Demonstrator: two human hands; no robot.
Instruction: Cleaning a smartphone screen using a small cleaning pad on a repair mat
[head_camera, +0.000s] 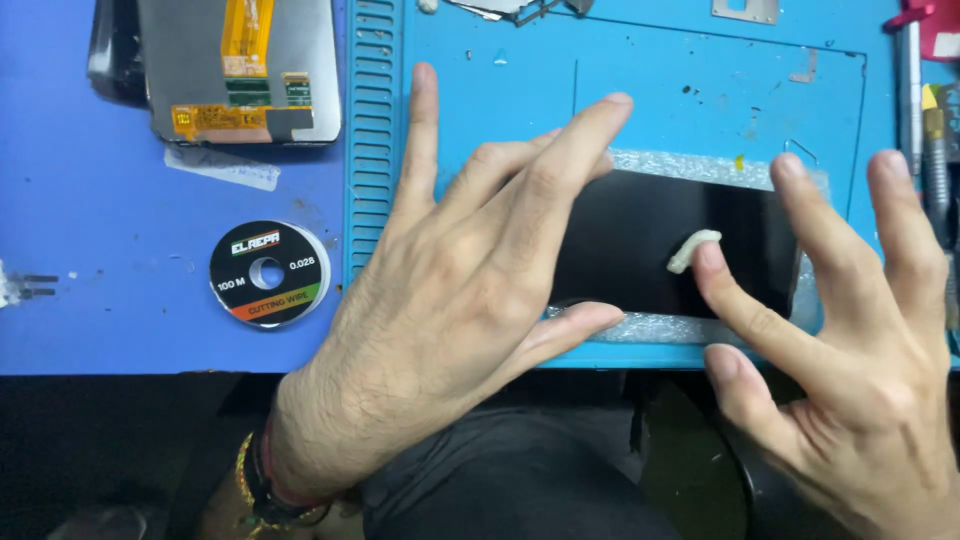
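A black phone screen (660, 235) lies flat on a strip of bubble wrap (690, 168) on the light blue work mat (700, 80). My left hand (470, 260) spreads open over the screen's left end, thumb resting at its near edge. My right hand (850, 320) is also spread, at the screen's right end. Its index fingertip touches a small whitish roll of glue residue (692, 250) lying on the glass. Neither hand grips anything.
A black spool of cutting wire (268, 273) sits on the darker blue mat at left. A detached display panel with orange flex cables (240, 70) lies at the top left. Tools (925, 110) stand along the right edge. The table's front edge runs just below the screen.
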